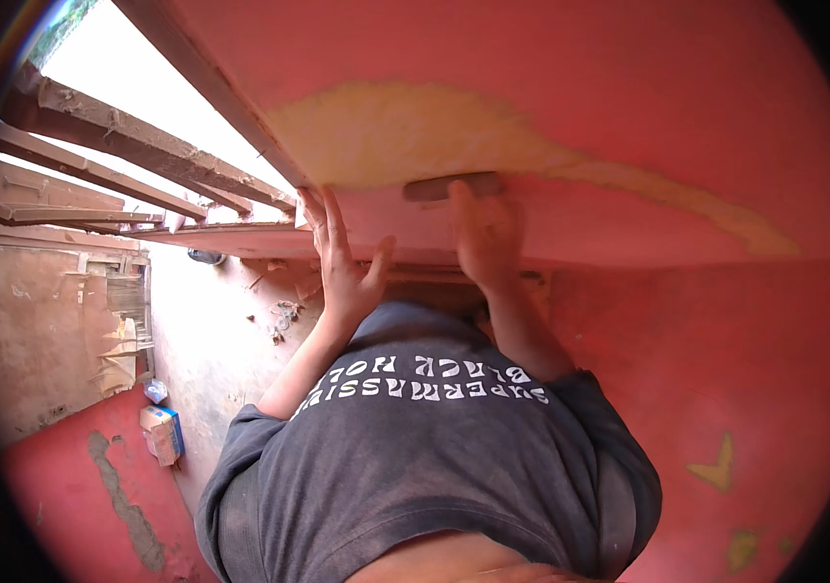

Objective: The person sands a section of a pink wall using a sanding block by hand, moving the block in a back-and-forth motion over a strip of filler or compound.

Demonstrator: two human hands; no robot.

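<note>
My right hand [488,233], slightly blurred, is closed on a dark, narrow block [453,187] that lies against the red wall [641,87]. Which kind of tool the block is cannot be told. It touches the lower edge of a large yellowish patch [415,131] on the wall; a thin tail of the patch runs off to the right. My left hand [346,262] holds nothing, its fingers spread and their tips at the wall's edge beside the window opening.
Brown wooden bars [167,153] cross the bright opening at upper left. A cardboard box [162,435] and a plastic bag [155,391] lie lower left, near a red wall with a grey cement streak [123,503]. Small debris [284,317] is scattered on the pale floor.
</note>
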